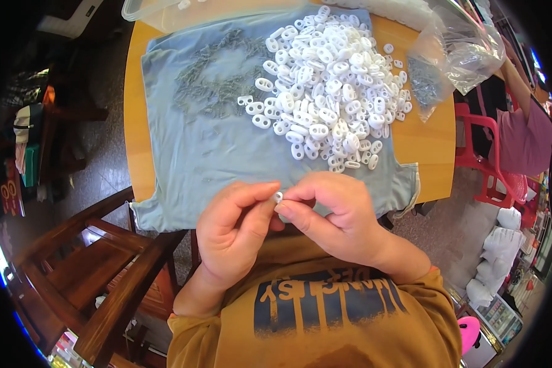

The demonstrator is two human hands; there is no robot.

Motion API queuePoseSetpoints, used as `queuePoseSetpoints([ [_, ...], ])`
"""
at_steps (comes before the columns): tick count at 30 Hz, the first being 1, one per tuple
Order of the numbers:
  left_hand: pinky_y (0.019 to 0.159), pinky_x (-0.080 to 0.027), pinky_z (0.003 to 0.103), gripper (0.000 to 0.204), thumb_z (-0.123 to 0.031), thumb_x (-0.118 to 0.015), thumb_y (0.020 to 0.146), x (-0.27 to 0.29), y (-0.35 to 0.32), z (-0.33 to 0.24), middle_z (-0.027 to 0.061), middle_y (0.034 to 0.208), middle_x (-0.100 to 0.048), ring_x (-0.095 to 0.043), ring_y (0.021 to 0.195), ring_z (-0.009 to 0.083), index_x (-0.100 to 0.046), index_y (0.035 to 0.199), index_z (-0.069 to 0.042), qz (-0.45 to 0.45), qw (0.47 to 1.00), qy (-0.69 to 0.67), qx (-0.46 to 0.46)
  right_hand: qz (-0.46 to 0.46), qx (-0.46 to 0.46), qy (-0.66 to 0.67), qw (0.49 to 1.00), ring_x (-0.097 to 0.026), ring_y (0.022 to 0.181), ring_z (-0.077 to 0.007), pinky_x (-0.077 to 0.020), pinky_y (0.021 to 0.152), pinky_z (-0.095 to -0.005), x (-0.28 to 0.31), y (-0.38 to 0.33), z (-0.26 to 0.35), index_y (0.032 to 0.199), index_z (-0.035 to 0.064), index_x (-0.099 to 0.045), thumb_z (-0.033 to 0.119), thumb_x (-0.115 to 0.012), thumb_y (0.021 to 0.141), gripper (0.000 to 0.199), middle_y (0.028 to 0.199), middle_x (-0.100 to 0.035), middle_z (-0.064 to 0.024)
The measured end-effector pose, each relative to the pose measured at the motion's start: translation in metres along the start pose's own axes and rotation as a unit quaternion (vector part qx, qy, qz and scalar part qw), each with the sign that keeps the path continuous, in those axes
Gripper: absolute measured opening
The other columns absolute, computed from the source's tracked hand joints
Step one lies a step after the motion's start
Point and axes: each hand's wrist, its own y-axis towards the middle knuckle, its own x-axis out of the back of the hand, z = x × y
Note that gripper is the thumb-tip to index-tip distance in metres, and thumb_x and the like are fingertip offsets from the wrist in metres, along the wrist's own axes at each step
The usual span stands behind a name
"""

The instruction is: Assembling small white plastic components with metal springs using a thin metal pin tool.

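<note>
Centrally, over the table's [136,132] near edge, both hands close together. Right hand [337,214]: thumb and forefinger pinched on one small white cord-lock piece [279,197]. Left hand [234,224]: fingers curled, tips right beside the same piece; cannot tell whether they grip it. Pale blue cloth [205,150] spread on the table, wood bare along the left and right edges. Heap of white two-hole cord locks [331,80] on the cloth, from near the far edge to mid-table, right of centre; a few loose ones toward the right edge. Small dark-grey coils [211,76], probably springs, strewn toward the far left corner. Clear plastic tub [150,13] at that corner. Clear bag [432,73], grey contents, at the far right corner.
</note>
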Motion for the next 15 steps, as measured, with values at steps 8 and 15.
queuePoseSetpoints([
  [8,0.057,-0.048,0.021,0.017,0.006,-0.053,0.085,0.006,0.0,0.006,0.0081,0.088,-0.061,-0.058,0.065,0.0102,-0.061,0.1,0.001,0.059,0.994,0.086,-0.025,0.051,-0.132,0.079,0.987,-0.056,0.064,-0.0077,-0.0452,0.055,-0.0222,0.005,-0.005,-0.004,0.084,-0.0015,-0.061,0.007,-0.063,0.084,0.009,0.074,-0.062,-0.0052],
  [15,0.066,-0.048,0.021,0.02,0.003,-0.049,0.089,-0.001,-0.004,0.003,0.0086,0.091,-0.061,-0.058,0.073,0.0105,-0.053,0.109,0.003,-0.033,0.987,-0.125,0.094,0.032,-0.054,-0.043,0.997,-0.06,0.058,-0.0192,-0.0465,0.054,-0.0283,0.005,0.0,-0.001,0.086,0.0017,-0.06,0.016,-0.068,0.079,0.018,0.069,-0.061,-0.0076],
])
